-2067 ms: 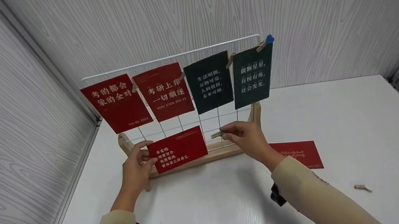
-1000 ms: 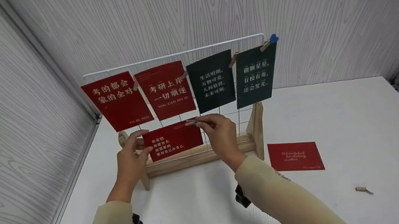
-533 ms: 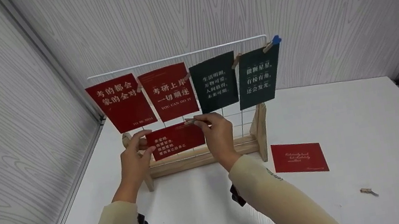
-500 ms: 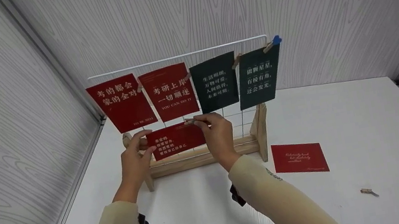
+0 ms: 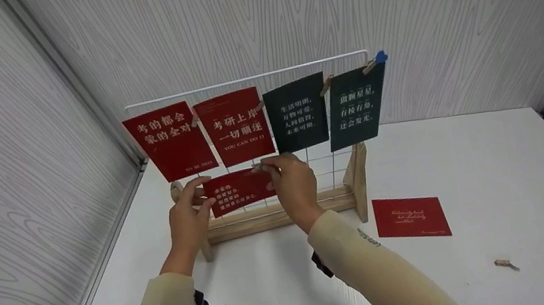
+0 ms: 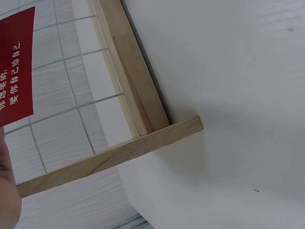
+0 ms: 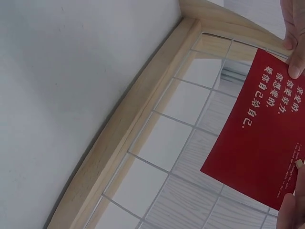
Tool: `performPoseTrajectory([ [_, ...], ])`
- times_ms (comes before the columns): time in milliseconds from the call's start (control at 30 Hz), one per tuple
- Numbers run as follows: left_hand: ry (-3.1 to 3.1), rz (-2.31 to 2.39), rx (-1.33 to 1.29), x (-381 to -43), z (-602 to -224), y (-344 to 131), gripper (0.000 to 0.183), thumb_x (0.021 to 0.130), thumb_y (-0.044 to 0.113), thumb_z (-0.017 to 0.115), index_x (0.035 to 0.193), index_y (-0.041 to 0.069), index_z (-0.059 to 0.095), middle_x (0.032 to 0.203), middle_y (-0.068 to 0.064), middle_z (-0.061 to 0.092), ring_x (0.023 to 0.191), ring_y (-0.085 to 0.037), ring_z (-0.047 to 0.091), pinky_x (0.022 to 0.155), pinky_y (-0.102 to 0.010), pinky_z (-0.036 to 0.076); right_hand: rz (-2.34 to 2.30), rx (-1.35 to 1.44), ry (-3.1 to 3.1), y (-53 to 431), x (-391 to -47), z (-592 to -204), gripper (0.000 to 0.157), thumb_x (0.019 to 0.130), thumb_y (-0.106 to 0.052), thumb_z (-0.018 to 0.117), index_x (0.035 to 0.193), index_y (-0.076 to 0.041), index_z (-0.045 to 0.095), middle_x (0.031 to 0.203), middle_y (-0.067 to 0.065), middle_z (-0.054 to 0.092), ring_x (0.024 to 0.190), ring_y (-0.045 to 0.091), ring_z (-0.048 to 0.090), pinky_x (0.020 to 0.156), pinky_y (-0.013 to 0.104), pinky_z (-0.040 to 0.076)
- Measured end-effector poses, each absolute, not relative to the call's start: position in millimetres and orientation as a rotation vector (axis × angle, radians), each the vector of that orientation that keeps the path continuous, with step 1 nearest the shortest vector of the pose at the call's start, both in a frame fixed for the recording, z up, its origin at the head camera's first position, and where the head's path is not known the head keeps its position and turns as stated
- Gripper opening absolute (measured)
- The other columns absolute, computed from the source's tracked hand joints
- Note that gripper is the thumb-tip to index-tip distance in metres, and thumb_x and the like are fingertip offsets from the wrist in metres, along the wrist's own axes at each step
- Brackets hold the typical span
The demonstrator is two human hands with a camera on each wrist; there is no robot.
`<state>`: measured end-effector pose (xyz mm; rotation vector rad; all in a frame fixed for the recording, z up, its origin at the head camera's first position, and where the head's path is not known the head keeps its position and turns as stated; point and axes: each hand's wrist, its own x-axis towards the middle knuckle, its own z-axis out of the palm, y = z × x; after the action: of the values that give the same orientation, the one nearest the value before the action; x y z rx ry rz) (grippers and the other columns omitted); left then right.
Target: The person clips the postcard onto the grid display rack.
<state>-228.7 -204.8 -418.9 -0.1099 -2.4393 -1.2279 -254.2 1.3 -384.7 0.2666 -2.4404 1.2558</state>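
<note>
My left hand [image 5: 189,221] pinches the left edge of a red card [image 5: 240,189], thumb in front. The card lies sideways against the lower part of a white wire grid rack [image 5: 326,168] with a wooden base. Between the thumb and fingertips of my right hand [image 5: 297,185] is a small wooden clothespin [image 5: 257,168], at the card's top edge. In the right wrist view the clothespin [image 7: 299,163] shows only as a small tip beside the card's small print. Whether it bites the card or the wire is hidden. The left wrist view catches one corner of the card [image 6: 18,67].
Two red cards [image 5: 172,143] and two dark green cards [image 5: 299,115] hang along the rack's top, with clothespins, one bearing a blue heart [image 5: 381,56]. Another red card [image 5: 410,218] lies on the white table right of the rack. A loose clothespin [image 5: 506,264] lies nearer.
Over two seconds my right hand has carried the clothespin left and up to the card's top edge. My left hand has raised the card slightly. During the last half second the hands barely shift.
</note>
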Motion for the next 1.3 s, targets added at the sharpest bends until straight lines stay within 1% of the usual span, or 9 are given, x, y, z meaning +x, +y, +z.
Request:
performPoseTrajectory([
  [100, -2.438, -1.228, -0.106, -229, -418, -203, 0.042, 0.091, 0.003, 0.063, 0.128, 0.020, 0.054, 0.102, -0.007, 0.063, 0.090, -0.020, 0.060, 0.072, -0.036, 0.050, 1.198, 0.272, -2.456, 2, -254, -384, 0.017, 0.092, -0.013, 0.064, 0.106, -0.011, 0.072, 0.094, -0.001, 0.064, 0.059, 0.001, 0.058, 0.055, 0.020, 0.048],
  [233, -2.438, -1.217, -0.093, -230, -419, -202, 0.041, 0.091, 0.004, 0.063, 0.128, 0.021, 0.054, 0.102, -0.006, 0.064, 0.091, -0.020, 0.060, 0.073, -0.036, 0.050, 1.126, 0.296, -2.467, 3, -254, -384, 0.020, 0.092, -0.012, 0.063, 0.111, -0.011, 0.072, 0.096, 0.000, 0.064, 0.060, 0.003, 0.058, 0.056, 0.021, 0.048],
  [467, -2.426, -1.199, -0.080, -231, -420, -201, 0.041, 0.090, 0.004, 0.064, 0.128, 0.019, 0.055, 0.103, -0.007, 0.064, 0.093, -0.020, 0.062, 0.075, -0.036, 0.051, 1.007, 0.311, -2.460, 6, -253, -387, 0.025, 0.092, -0.011, 0.063, 0.117, -0.012, 0.069, 0.107, 0.003, 0.067, 0.072, 0.008, 0.064, 0.061, 0.022, 0.052],
  [633, -2.373, -1.182, -0.085, -231, -420, -201, 0.038, 0.090, 0.001, 0.064, 0.125, 0.015, 0.058, 0.105, -0.007, 0.065, 0.092, -0.020, 0.065, 0.077, -0.035, 0.053, 0.958, 0.325, -2.418, 10, -251, -390, 0.026, 0.092, -0.016, 0.065, 0.117, -0.012, 0.068, 0.106, 0.004, 0.070, 0.081, 0.011, 0.067, 0.067, 0.026, 0.054],
  [700, -2.353, -1.173, -0.098, -230, -420, -200, 0.037, 0.090, 0.000, 0.064, 0.124, 0.013, 0.058, 0.105, -0.008, 0.065, 0.091, -0.021, 0.066, 0.077, -0.035, 0.054, 0.957, 0.336, -2.395, 11, -250, -393, 0.027, 0.091, -0.017, 0.066, 0.117, -0.012, 0.068, 0.106, 0.004, 0.070, 0.080, 0.010, 0.067, 0.066, 0.026, 0.054],
  [833, -2.316, -1.166, -0.125, -228, -422, -200, 0.037, 0.089, 0.001, 0.065, 0.125, 0.010, 0.057, 0.105, -0.009, 0.065, 0.092, -0.022, 0.067, 0.077, -0.035, 0.054, 0.951, 0.387, -2.341, 16, -250, -401, 0.027, 0.090, -0.018, 0.067, 0.117, -0.012, 0.068, 0.106, 0.005, 0.070, 0.070, 0.010, 0.063, 0.060, 0.025, 0.052],
  [1067, -2.232, -1.119, -0.131, -226, -426, -199, 0.040, 0.086, 0.009, 0.071, 0.123, 0.007, 0.057, 0.104, -0.009, 0.065, 0.093, -0.022, 0.066, 0.079, -0.037, 0.054, 0.961, 0.461, -2.329, 24, -247, -409, 0.032, 0.090, -0.023, 0.068, 0.121, -0.013, 0.066, 0.109, 0.006, 0.069, 0.071, 0.011, 0.066, 0.063, 0.026, 0.053],
  [1167, -2.195, -1.089, -0.131, -225, -428, -199, 0.042, 0.084, 0.013, 0.074, 0.122, 0.006, 0.057, 0.102, -0.009, 0.065, 0.093, -0.021, 0.065, 0.075, -0.038, 0.054, 0.963, 0.495, -2.325, 28, -246, -413, 0.035, 0.090, -0.027, 0.068, 0.122, -0.013, 0.065, 0.111, 0.005, 0.068, 0.073, 0.010, 0.067, 0.064, 0.026, 0.054],
  [1300, -2.162, -1.081, -0.149, -222, -433, -197, 0.044, 0.083, 0.017, 0.076, 0.121, 0.004, 0.057, 0.099, -0.009, 0.064, 0.091, -0.019, 0.063, 0.065, -0.038, 0.053, 0.934, 0.560, -2.307, 33, -245, -420, 0.038, 0.090, -0.033, 0.068, 0.122, -0.013, 0.065, 0.113, 0.004, 0.068, 0.077, 0.010, 0.068, 0.065, 0.026, 0.054],
])
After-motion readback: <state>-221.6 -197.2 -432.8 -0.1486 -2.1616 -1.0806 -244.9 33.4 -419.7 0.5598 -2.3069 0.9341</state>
